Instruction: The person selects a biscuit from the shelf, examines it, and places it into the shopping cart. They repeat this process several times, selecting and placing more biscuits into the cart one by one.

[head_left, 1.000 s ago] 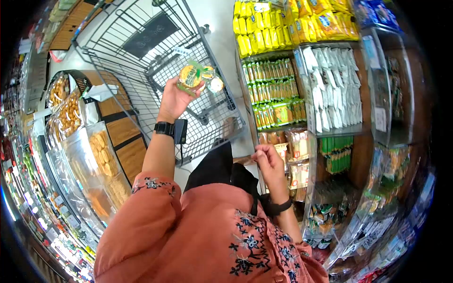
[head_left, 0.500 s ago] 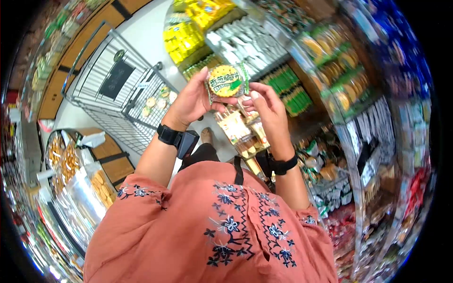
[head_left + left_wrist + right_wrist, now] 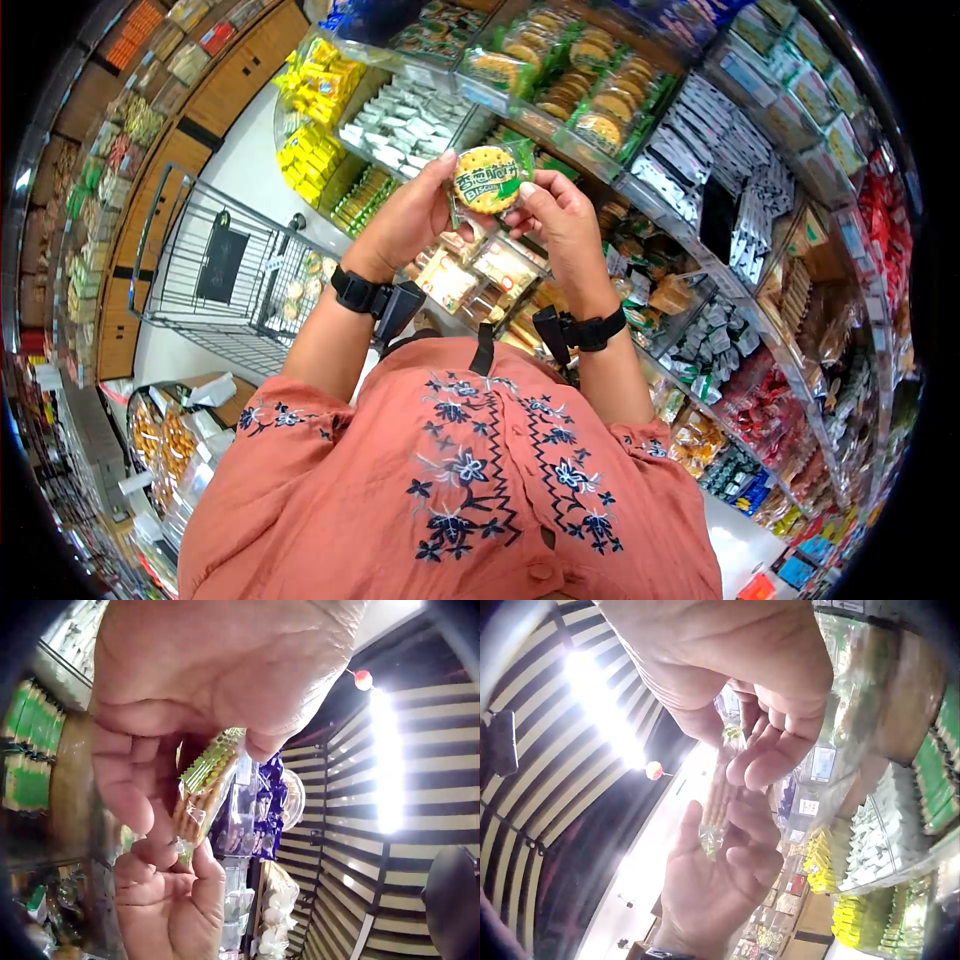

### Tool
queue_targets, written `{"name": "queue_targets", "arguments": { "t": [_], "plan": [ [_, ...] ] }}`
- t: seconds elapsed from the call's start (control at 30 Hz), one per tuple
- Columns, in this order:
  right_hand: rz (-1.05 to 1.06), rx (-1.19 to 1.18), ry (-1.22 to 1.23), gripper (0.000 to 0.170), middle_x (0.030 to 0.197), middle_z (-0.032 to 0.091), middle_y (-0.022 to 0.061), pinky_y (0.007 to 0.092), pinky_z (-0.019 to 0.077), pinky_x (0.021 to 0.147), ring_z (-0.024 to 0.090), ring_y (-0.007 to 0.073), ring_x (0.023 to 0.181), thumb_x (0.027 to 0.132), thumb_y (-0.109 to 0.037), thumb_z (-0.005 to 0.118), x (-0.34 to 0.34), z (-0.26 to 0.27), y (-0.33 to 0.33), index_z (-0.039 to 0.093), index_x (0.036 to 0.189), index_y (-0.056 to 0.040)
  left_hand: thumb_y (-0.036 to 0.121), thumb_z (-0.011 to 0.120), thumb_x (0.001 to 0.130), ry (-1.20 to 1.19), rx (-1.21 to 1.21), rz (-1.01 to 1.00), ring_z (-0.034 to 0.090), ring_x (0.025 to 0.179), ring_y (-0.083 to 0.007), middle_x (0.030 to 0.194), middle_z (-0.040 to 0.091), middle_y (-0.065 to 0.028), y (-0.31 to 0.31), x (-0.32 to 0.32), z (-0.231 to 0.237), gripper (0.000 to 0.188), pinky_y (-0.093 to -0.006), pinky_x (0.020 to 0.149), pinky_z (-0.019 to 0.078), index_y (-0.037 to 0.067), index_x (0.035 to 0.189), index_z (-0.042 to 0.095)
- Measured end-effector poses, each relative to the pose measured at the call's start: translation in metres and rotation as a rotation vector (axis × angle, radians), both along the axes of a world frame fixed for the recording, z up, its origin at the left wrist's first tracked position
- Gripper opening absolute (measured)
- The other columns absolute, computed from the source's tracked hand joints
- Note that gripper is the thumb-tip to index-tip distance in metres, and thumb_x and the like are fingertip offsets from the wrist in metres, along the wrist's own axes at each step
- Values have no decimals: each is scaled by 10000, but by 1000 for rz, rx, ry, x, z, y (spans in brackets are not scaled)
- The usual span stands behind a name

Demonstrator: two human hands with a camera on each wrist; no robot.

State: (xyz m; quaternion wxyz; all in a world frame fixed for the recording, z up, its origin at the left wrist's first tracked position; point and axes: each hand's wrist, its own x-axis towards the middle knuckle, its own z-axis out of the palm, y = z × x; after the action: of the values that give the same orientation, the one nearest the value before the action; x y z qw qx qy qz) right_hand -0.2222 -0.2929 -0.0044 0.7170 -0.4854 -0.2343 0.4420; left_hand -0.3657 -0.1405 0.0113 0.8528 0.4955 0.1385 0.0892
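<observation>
A clear packet of round biscuits (image 3: 487,180) with a green and yellow printed face is held up before the chest, label facing the wearer. My left hand (image 3: 408,222) grips its left side, thumb along the front edge. The right hand (image 3: 568,228) pinches the lower right edge between thumb and fingers. Seen side-on in the left wrist view, the biscuits (image 3: 196,806) form a stack inside a crimped green wrapper (image 3: 210,765). From the right wrist, the same packet (image 3: 717,796) spans between both hands' fingers.
A wire shopping cart (image 3: 215,265) with several round packets (image 3: 300,290) inside stands to the left. Shelves ahead and right carry yellow packs (image 3: 318,110), white packs (image 3: 410,122), trays of round biscuits (image 3: 605,100) and black-and-white packs (image 3: 700,150).
The left hand came back from over the cart with the biscuit packet to chest height. The right hand rose and took hold of its edge. The view turned right toward the shelves.
</observation>
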Motion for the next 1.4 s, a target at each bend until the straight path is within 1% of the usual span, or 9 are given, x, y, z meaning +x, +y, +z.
{"name": "queue_targets", "arguments": {
  "t": [0.23, 0.37, 0.67, 0.77, 0.83, 0.87, 1.0, 1.1, 1.4],
  "plan": [
    [-118, 8, -34, 219, 924, 636, 36, 280, 546, 703, 639, 110, 767, 981, -178, 612, 22, 5, -20, 569, 1111, -8, 297, 564, 1027, 148, 426, 124, 581, 999, -80, 1160, 631, 7, 1, 29, 18, 360, -252, 851, 474, 58, 1296, 575],
    [-137, 26, -149, 224, 945, 638, 38, 263, 544, 697, 639, 101, 776, 974, -158, 628, 38, 6, -23, 562, 1122, -3, 243, 671, 972, 136, 710, -25, 557, 1005, -62, 1086, 641, 25, 17, 59, 43, 314, -235, 869, 451, 36, 1208, 645],
    [-293, 81, -396, 216, 988, 631, 13, 253, 522, 733, 609, 70, 841, 972, -126, 631, 76, 11, -21, 574, 1141, -5, 192, 692, 946, 78, 1210, -493, 547, 883, -65, 939, 626, 18, 52, 146, 93, 278, -236, 773, 465, 6, 1146, 640],
    [-507, 29, -678, 196, 1015, 630, 58, 291, 522, 786, 626, 138, 893, 965, -101, 609, 92, 4, -21, 576, 1134, -8, 172, 688, 951, 7, 1156, -320, 519, 866, -56, 939, 602, 38, 74, 181, 97, 244, -228, 762, 457, 9, 1125, 636],
    [-641, -41, -982, 194, 1008, 626, 91, 315, 525, 799, 640, 192, 895, 955, -85, 597, 101, 7, -24, 574, 1131, -8, 200, 700, 947, 37, 1410, -118, 530, 861, -73, 941, 621, 9, 81, 201, 98, 289, -271, 752, 478, -11, 1128, 621],
    [-667, -69, -1054, 204, 1008, 610, 140, 371, 522, 821, 635, 288, 919, 918, -53, 586, 102, 9, -25, 576, 1117, -11, 211, 702, 943, 24, 1446, -57, 577, 868, -115, 961, 650, -33, 83, 212, 93, 313, -302, 761, 491, -16, 1143, 621],
    [-742, -64, -1258, 236, 1044, 606, 164, 439, 489, 883, 588, 363, 991, 864, -28, 584, 111, -2, -20, 578, 1100, -11, 239, 699, 932, 5, 1787, 103, 673, 932, -301, 1011, 697, -171, 94, 255, 59, 380, -410, 797, 520, -26, 1193, 624],
    [-760, -55, -1309, 233, 1068, 607, 161, 449, 479, 910, 579, 369, 1028, 866, -31, 583, 116, -12, -15, 578, 1098, -13, 221, 700, 891, -18, 1815, 276, 653, 897, -424, 940, 700, -216, 91, 273, 39, 300, -503, 780, 524, 6, 1095, 665],
    [-720, -45, -1346, 227, 1089, 600, 172, 497, 425, 1104, 589, 373, 1056, 859, -15, 573, 118, -25, -15, 574, 1086, -7, 195, 622, 920, 157, 2015, 115, 670, 844, -392, 922, 707, -197, 105, 299, 15, 235, -512, 712, 543, 70, 1113, 672]
  ]
}}
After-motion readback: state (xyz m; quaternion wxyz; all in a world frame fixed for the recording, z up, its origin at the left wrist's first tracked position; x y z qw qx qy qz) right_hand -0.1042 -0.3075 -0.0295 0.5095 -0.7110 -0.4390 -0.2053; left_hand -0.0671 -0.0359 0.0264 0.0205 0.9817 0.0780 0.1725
